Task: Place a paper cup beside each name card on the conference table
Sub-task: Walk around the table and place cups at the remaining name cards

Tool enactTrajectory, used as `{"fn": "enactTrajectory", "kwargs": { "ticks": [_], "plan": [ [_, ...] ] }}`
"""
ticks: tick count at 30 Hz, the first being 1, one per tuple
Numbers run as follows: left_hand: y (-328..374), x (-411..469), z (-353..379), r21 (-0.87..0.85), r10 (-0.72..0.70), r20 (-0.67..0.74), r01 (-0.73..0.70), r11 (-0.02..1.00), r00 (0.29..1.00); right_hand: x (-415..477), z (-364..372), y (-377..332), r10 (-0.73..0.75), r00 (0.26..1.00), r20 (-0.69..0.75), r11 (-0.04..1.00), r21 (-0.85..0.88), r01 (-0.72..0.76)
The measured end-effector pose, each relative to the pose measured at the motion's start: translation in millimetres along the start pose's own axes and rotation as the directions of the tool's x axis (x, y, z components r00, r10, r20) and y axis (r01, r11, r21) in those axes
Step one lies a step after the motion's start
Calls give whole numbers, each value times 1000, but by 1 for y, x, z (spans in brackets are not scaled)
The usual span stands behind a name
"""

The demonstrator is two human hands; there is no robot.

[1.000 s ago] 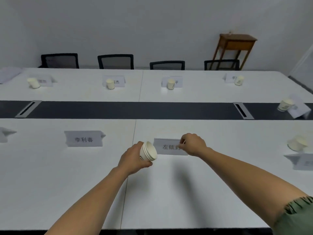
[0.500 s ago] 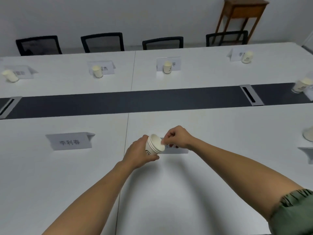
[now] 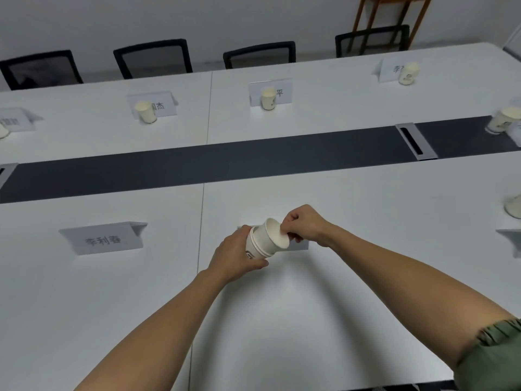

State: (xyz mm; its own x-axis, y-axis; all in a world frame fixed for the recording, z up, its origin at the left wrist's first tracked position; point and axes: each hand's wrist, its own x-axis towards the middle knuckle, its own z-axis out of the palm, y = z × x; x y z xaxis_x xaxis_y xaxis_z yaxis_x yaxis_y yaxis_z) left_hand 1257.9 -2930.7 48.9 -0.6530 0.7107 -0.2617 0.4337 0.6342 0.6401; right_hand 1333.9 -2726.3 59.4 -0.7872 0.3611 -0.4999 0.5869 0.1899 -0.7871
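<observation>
My left hand [image 3: 235, 256] grips a short stack of white paper cups [image 3: 266, 241], tilted with the mouth toward the right. My right hand [image 3: 304, 225] pinches the rim of the innermost cup. The hands and stack hide most of the name card [image 3: 300, 245] just behind them. Another name card [image 3: 105, 239] stands to the left on the near side with no cup beside it. Across the table, cups [image 3: 145, 111] [image 3: 267, 97] [image 3: 408, 73] stand in front of far name cards [image 3: 159, 104] [image 3: 277, 91] [image 3: 390, 69].
A dark strip [image 3: 225, 165] with metal cable hatches [image 3: 415, 141] runs down the white table's middle. More cups [image 3: 503, 119] [image 3: 513, 206] sit at the right end. Black chairs [image 3: 153, 57] line the far side; a wooden stand [image 3: 394, 12] is by the wall.
My right hand left the name card and moved to the stack's rim, pinching the inner cup. My head moved closer and tilted down, so the scene shifted in view.
</observation>
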Motion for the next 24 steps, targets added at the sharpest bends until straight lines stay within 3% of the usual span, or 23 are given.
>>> {"fn": "enactTrajectory", "kwargs": {
  "ticks": [10, 17, 24],
  "plan": [
    [-49, -9, 5, 23, -172, 5, 172, 985, 985, 67, -40, -2, 143, 920, -366, 988, 107, -111],
    [-78, -9, 16, -5, -227, 21, 227, 974, 974, 116, -1, 16, 256, 892, -373, 966, 59, -253],
    [-88, -11, 15, 10, -258, 18, 257, 966, 966, 119, 5, 11, 272, 893, -358, 960, 38, -277]
  ]
}}
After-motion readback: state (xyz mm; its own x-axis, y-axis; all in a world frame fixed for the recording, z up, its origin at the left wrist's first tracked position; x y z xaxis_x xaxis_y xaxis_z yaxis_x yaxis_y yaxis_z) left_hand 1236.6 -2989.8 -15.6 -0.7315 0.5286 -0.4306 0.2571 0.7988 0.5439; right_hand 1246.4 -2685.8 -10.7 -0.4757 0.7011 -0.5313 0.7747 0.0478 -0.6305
